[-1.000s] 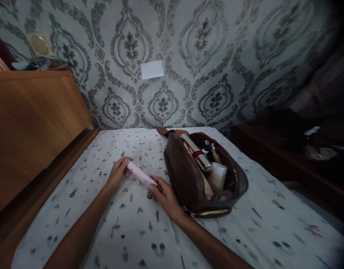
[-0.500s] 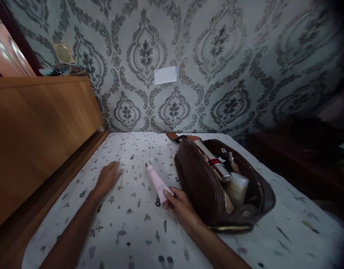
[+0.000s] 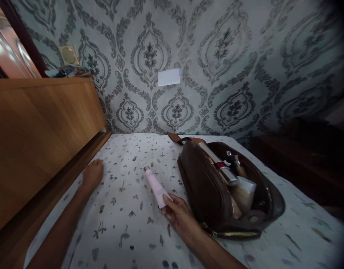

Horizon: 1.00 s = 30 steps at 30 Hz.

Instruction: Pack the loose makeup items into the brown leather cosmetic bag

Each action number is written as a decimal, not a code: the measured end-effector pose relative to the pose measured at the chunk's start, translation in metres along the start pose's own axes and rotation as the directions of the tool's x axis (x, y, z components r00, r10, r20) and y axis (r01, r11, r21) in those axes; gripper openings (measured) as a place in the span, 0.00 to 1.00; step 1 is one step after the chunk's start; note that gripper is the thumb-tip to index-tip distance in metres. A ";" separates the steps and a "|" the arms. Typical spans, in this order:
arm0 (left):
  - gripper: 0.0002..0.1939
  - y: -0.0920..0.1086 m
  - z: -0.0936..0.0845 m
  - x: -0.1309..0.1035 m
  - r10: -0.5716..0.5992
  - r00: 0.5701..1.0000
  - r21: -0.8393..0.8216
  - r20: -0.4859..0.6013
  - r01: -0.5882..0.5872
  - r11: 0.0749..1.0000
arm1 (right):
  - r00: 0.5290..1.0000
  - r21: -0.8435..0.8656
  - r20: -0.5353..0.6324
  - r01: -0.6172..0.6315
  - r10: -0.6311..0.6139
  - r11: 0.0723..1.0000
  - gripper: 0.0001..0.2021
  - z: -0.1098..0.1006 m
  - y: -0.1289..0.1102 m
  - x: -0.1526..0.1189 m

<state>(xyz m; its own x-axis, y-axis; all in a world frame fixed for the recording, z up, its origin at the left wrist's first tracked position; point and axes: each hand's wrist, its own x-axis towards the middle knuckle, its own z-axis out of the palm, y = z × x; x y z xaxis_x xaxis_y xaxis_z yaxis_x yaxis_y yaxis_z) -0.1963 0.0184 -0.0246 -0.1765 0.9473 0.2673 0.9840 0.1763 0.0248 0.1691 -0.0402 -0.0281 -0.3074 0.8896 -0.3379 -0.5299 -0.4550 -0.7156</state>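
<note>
Head view: the right hand (image 3: 180, 215), at 6 o'clock, grasps the lower end of a pink tube (image 3: 156, 185) between its fingers (image 3: 168, 200); the tube lies on the patterned bed sheet (image 3: 127, 224), cap pointing toward 11 o'clock. An open brown pouch (image 3: 205, 190) holding bottles sits just beside the hand at 3 o'clock. The left hand (image 3: 92, 175) rests flat and released on the sheet at 9 o'clock, near the wooden board (image 3: 40, 130).
</note>
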 end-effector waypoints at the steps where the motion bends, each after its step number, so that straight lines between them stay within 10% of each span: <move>1: 0.21 0.015 0.002 0.009 0.052 0.999 -0.010 0.011 -0.052 0.999 | 1.000 0.000 -0.005 -0.016 0.016 1.000 0.26 0.001 0.000 0.001; 7: 0.24 0.092 0.025 0.054 0.230 0.968 -0.083 0.105 -0.222 0.972 | 0.999 0.002 0.017 -0.029 0.029 1.000 0.25 0.001 -0.001 -0.001; 21: 0.22 0.104 0.018 0.038 0.039 0.998 -0.378 0.045 -0.019 0.926 | 0.998 0.068 -0.013 -0.058 0.059 0.996 0.28 -0.001 -0.004 -0.006; 30: 0.26 0.181 -0.008 -0.010 0.070 0.993 -0.864 0.093 0.046 0.502 | 0.998 0.053 0.058 -0.023 0.020 0.998 0.27 -0.003 -0.003 -0.006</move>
<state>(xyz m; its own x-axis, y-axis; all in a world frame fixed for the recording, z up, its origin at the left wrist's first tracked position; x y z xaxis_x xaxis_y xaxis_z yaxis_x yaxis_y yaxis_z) -0.0160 0.0385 -0.0155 -0.1082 0.9782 0.1772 0.5059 -0.0992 0.8568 0.1747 -0.0441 -0.0253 -0.3627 0.8766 -0.3162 -0.5641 -0.4767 -0.6742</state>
